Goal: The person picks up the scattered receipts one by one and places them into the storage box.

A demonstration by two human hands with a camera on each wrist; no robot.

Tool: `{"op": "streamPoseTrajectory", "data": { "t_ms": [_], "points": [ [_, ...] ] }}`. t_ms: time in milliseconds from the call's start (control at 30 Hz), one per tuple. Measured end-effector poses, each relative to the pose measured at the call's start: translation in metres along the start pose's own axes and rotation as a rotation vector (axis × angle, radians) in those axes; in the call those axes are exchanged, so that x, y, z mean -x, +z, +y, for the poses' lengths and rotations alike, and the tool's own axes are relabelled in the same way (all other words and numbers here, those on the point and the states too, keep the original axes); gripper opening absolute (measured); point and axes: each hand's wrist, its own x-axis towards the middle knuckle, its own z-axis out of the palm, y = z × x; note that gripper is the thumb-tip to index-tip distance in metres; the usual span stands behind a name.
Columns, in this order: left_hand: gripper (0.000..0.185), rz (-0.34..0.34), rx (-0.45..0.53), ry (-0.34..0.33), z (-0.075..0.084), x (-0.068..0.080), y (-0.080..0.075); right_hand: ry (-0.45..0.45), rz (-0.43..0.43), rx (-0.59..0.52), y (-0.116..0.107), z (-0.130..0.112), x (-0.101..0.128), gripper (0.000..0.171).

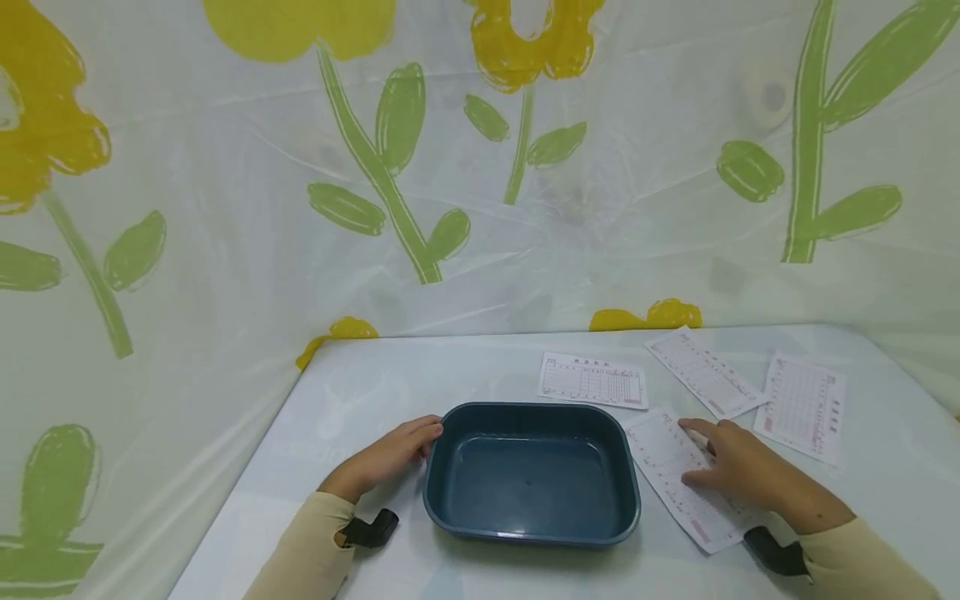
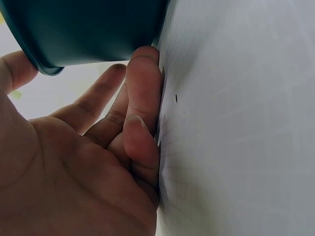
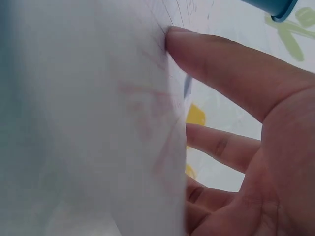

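Note:
A dark teal, empty rectangular tray (image 1: 529, 482) sits on the pale table (image 1: 360, 387) in front of me. My left hand (image 1: 393, 454) lies on the table with relaxed fingers, their tips against the tray's left rim; in the left wrist view the fingers (image 2: 140, 103) rest on the table under the tray's edge (image 2: 83, 29). My right hand (image 1: 731, 468) lies spread and flat on a printed paper slip (image 1: 663, 467) just right of the tray. The right wrist view shows the thumb (image 3: 206, 49) pressing on that slip (image 3: 123, 123).
More printed slips lie behind: one (image 1: 592, 381) beyond the tray, one (image 1: 705, 373) angled at the back right, one (image 1: 802, 406) far right. A flower-printed plastic sheet (image 1: 390, 167) walls the table at the back and sides.

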Motion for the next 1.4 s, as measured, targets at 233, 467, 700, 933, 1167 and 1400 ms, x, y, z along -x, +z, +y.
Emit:
{"op": "streamPoseTrajectory", "data": {
  "t_ms": [233, 467, 700, 933, 1167, 1400],
  "points": [
    [0.052, 0.004, -0.016, 0.005, -0.001, -0.001, 0.001, -0.055, 0.006, -0.052, -0.005, 0.004, 0.005, 0.088],
    [0.054, -0.003, -0.018, 0.008, 0.000, 0.000, -0.001, -0.133, 0.090, -0.025, -0.017, 0.004, 0.012, 0.074],
    [0.050, 0.001, -0.013, 0.002, 0.001, -0.001, 0.000, -0.122, 0.108, 0.001, -0.024, 0.002, 0.016, 0.038],
    [0.048, 0.000, -0.009, 0.008, -0.001, -0.001, -0.001, -0.144, 0.169, -0.027, -0.028, -0.002, 0.020, 0.033],
    [0.042, -0.011, -0.010, 0.019, -0.004, 0.000, -0.001, -0.174, 0.274, -0.031, -0.028, -0.012, 0.026, 0.030],
    [0.048, -0.017, -0.002, 0.017, -0.001, -0.003, -0.001, -0.189, 0.394, -0.022, -0.031, -0.022, 0.033, 0.036]
  ]
}}
